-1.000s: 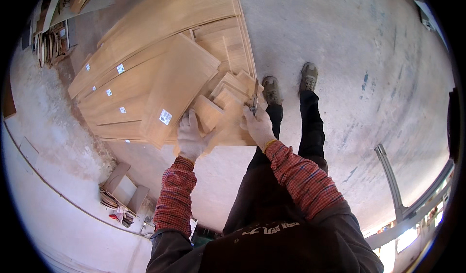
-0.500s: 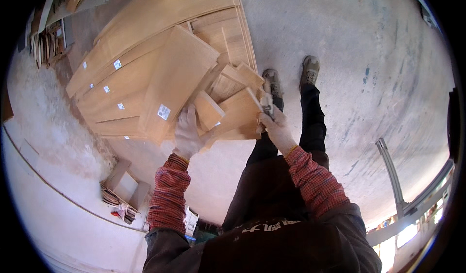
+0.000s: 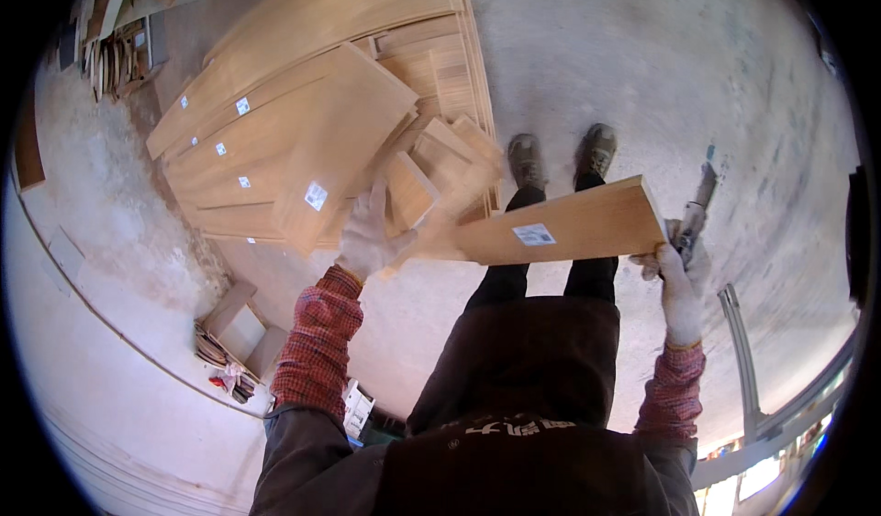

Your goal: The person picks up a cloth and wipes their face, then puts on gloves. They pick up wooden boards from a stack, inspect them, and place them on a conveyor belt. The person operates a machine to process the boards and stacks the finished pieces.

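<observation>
My right hand (image 3: pixel 677 277), in a pale work glove, grips the right end of a long light-brown wooden board (image 3: pixel 587 222) with a white label on its face. The same hand also has a narrow metal hand tool (image 3: pixel 695 213) in it, its dark tip pointing away from me; its exact kind is not clear. Near the board's blurred left end is my left hand (image 3: pixel 367 236), also gloved, with its fingers spread at the edge of a pile of panels. Whether its thumb touches the board, I cannot tell. A short wooden block (image 3: pixel 410 190) lies just beside those fingers.
Large labelled wooden panels (image 3: pixel 321 112) are stacked at the far left, with smaller pieces on top. My shoes (image 3: pixel 595 149) stand on the concrete floor beside them. A metal rail (image 3: pixel 741 360) lies at the right, and an open box (image 3: pixel 243 342) stands by the left wall.
My right hand has swung right, away from the pile, bringing the labelled board and the metal tool with it. My left hand has stayed by the panels, its fingers now spread.
</observation>
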`<state>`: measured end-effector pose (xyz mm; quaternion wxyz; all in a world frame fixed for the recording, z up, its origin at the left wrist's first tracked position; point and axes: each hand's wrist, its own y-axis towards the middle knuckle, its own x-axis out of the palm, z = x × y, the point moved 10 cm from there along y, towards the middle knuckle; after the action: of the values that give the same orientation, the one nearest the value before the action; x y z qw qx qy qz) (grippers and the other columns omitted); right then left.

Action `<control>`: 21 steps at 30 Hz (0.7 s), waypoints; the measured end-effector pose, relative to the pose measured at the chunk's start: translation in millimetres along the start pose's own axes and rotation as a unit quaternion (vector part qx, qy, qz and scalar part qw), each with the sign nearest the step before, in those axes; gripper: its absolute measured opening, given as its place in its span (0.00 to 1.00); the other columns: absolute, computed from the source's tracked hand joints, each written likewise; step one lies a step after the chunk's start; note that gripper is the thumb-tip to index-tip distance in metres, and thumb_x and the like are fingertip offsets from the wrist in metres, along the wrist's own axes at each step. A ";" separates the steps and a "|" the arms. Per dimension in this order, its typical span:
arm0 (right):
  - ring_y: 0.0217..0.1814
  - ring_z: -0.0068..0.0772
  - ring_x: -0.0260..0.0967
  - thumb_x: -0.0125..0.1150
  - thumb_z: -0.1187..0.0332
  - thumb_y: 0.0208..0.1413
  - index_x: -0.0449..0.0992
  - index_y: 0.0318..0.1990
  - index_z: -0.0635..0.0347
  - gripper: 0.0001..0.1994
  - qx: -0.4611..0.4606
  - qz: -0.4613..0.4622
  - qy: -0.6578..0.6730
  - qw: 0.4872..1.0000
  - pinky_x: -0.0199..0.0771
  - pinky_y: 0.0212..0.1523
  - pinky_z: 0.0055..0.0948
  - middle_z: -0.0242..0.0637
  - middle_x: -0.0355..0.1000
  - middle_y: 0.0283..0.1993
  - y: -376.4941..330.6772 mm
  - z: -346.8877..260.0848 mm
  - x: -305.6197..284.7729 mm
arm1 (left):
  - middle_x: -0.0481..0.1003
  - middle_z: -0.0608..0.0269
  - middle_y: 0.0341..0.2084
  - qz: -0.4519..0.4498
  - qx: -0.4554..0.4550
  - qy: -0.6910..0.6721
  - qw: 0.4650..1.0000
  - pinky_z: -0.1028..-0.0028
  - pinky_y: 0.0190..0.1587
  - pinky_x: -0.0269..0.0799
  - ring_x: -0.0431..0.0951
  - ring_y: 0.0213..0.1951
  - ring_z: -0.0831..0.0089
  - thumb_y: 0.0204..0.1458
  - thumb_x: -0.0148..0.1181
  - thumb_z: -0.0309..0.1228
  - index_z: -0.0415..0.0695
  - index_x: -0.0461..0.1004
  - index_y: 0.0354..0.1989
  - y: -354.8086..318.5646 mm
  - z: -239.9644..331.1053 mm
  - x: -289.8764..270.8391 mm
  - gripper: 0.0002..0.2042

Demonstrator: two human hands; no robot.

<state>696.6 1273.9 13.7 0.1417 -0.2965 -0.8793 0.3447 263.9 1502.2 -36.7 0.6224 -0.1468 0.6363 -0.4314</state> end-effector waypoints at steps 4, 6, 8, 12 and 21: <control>0.32 0.22 0.75 0.57 0.71 0.67 0.75 0.55 0.71 0.14 0.003 0.014 -0.081 0.997 0.79 0.36 0.24 0.38 0.78 0.34 -17.0 -36.3 -21.6 | 0.64 0.35 0.65 0.034 -0.007 0.045 0.998 0.54 0.69 0.65 0.66 0.66 0.40 0.46 0.76 0.53 0.31 0.48 0.76 12.4 21.5 10.2 0.57; 0.31 0.22 0.75 0.58 0.72 0.66 0.77 0.53 0.71 0.13 0.000 0.008 -0.100 0.995 0.78 0.36 0.24 0.38 0.78 0.34 -24.6 -47.6 -13.7 | 0.68 0.38 0.60 0.078 -0.009 0.082 0.994 0.53 0.65 0.67 0.70 0.61 0.43 0.46 0.76 0.54 0.33 0.51 0.75 18.1 37.5 12.1 0.56; 0.31 0.24 0.76 0.59 0.74 0.64 0.78 0.51 0.70 0.11 -0.002 -0.024 -0.138 0.990 0.78 0.35 0.27 0.35 0.77 0.33 -27.0 -52.6 -2.8 | 0.68 0.40 0.61 0.117 -0.028 0.123 0.985 0.54 0.66 0.67 0.70 0.63 0.45 0.47 0.77 0.53 0.34 0.52 0.76 12.1 45.2 1.8 0.55; 0.31 0.26 0.77 0.61 0.74 0.64 0.76 0.50 0.67 0.10 0.002 -0.105 -0.182 0.978 0.78 0.36 0.28 0.38 0.75 0.32 -21.1 -54.1 23.0 | 0.66 0.44 0.67 0.154 0.126 -0.052 0.979 0.58 0.66 0.68 0.68 0.67 0.53 0.50 0.78 0.47 0.36 0.56 0.76 -20.6 120.1 -25.7 0.50; 0.35 0.23 0.75 0.55 0.72 0.70 0.74 0.55 0.69 0.12 0.027 -0.189 -0.008 0.982 0.76 0.41 0.24 0.35 0.76 0.40 -19.2 -40.3 69.9 | 0.83 0.48 0.37 -0.118 0.143 -0.442 0.878 0.62 0.46 0.79 0.85 0.40 0.54 0.58 0.71 0.41 0.39 0.80 0.52 -44.0 238.8 -27.0 0.21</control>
<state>651.9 1326.9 59.2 0.2054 -0.1180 -0.9110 0.3375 472.8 1408.5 48.5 0.7974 -0.3053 0.2045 -0.4786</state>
